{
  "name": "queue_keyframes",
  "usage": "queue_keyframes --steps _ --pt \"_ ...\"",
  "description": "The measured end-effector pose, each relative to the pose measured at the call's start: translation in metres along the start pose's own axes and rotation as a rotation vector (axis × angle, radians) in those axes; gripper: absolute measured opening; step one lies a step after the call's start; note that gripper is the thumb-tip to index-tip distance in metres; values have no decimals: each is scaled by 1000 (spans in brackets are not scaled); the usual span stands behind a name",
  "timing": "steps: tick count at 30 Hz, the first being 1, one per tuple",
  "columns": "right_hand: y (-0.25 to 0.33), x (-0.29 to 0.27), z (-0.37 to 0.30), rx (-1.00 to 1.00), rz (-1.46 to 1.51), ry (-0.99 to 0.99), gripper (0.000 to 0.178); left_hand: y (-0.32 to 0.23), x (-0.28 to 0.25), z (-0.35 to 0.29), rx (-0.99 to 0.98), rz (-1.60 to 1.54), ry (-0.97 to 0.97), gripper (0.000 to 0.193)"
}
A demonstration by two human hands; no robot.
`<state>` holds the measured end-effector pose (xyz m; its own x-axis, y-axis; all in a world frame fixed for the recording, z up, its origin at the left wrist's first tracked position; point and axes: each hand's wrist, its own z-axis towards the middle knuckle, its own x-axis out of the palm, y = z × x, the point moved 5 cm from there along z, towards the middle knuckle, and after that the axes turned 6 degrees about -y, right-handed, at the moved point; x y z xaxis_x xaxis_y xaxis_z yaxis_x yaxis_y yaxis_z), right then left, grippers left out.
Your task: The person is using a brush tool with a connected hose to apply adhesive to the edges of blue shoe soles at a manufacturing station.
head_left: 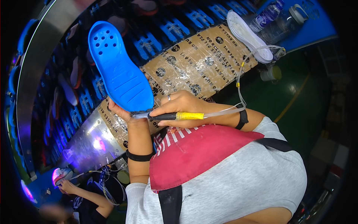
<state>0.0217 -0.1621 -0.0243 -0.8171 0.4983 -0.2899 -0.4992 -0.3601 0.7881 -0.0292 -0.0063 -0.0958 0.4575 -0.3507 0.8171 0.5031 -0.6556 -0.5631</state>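
My left hand (pixel 123 112) is closed round the heel end of a blue shoe sole (pixel 121 65), held tilted with its toe pointing up and to the left. Several round holes pierce the toe part, and curved grooves cross the heel. In my right hand (pixel 182 104) is a glue brush (pixel 164 117) with a black and yellow handle, gripped between thumb and fingers. Dark bristles at its tip touch the lower edge of the heel. From the handle's end a clear tube (pixel 220 113) runs off to the upper right.
Patterned brown cardboard (pixel 201 61) covers the bench. At its far right lie a white sole (pixel 248 35), a purple-wrapped bottle (pixel 266 15) and a clear jug (pixel 283 28). Beyond is a conveyor with blue racks (pixel 175 30). At lower left, another person's hand (pixel 67 186) holds a shoe (pixel 61 176).
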Motion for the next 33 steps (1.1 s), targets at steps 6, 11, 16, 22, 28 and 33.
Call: queue_keyframes --steps 6,11,16,22,28,33 --pt "3 -20 12 79 39 -8 31 -5 2 -3 -32 -38 111 88" --pt "-1 -14 0 -50 -229 -59 31 -13 10 -8 14 59 17 91" --pt "0 1 -8 -25 -15 66 30 -15 -2 -6 -25 5 173 90" --pt "5 -16 6 104 191 179 29 -26 -6 -7 -109 25 254 89" --pt "4 2 -5 -158 -146 194 25 -32 -14 0 -156 107 142 71" --pt "9 0 -7 -169 -30 356 26 -28 -6 -4 -334 144 227 65"
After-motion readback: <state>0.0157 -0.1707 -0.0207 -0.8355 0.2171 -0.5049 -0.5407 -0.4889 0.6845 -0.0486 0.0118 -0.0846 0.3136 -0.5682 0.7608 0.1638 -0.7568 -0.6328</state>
